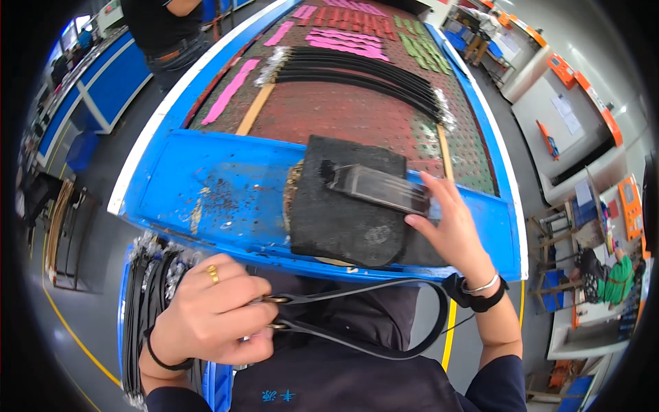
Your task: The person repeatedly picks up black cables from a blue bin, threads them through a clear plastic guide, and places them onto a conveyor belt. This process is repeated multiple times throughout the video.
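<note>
My left hand (216, 312) is closed around the metal-fitted ends of a black strap (384, 353), which looks like a bag handle. The strap hangs out to the right in a long loop before my dark apron. My right hand (453, 226) grips the right end of a dark, partly see-through rectangular block (384, 192) between thumb and fingers. That block lies slanted over a black cloth-like pad (343, 237), its left end close to a wet-looking dark patch. Beneath the pad, a roundish tan-edged base shows at the left and front.
A blue tray (178, 185) with black stains holds the pad. Beyond it, finished-looking black straps (357, 72) lie across wooden strips on a studded board. Pink strips (233, 89) and green strips (425, 53) lie farther back. More straps (147, 281) hang at left; a person (165, 41) stands far left.
</note>
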Tool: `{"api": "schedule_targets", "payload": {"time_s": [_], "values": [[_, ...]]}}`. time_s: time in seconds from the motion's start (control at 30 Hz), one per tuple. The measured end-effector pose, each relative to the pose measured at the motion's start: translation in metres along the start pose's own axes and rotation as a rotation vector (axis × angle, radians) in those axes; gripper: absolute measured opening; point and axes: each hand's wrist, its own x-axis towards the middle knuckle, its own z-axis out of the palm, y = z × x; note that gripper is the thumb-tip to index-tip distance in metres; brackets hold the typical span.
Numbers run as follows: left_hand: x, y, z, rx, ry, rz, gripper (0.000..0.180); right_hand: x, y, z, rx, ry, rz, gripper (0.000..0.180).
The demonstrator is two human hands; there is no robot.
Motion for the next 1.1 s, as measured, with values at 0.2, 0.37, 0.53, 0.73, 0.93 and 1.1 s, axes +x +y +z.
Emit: {"api": "schedule_targets", "payload": {"time_s": [0.2,0.37,0.53,0.73,0.93,1.1], "values": [[0.004,-0.003,0.009,-0.028,0.030,0.070,0.016,-0.013,-0.005,-0.013,0.666,0.084,0.283,0.050],[0.013,0.002,0.020,-0.024,0.003,0.094,0.015,-0.044,-0.010,-0.033,1.166,0.401,0.262,0.060],[0.024,0.004,0.030,-0.039,-0.033,0.126,0.020,-0.075,-0.038,-0.036,1.199,0.536,0.201,0.072],[0.031,0.010,0.033,-0.073,-0.047,0.140,0.017,-0.077,-0.056,-0.028,1.047,0.473,0.200,0.075],[0.033,0.012,0.036,-0.110,-0.008,0.157,0.012,-0.075,-0.063,-0.027,1.065,0.497,0.235,0.078],[0.032,0.013,0.035,-0.139,-0.013,0.148,0.013,-0.076,-0.062,-0.030,1.076,0.511,0.222,0.080]]}}
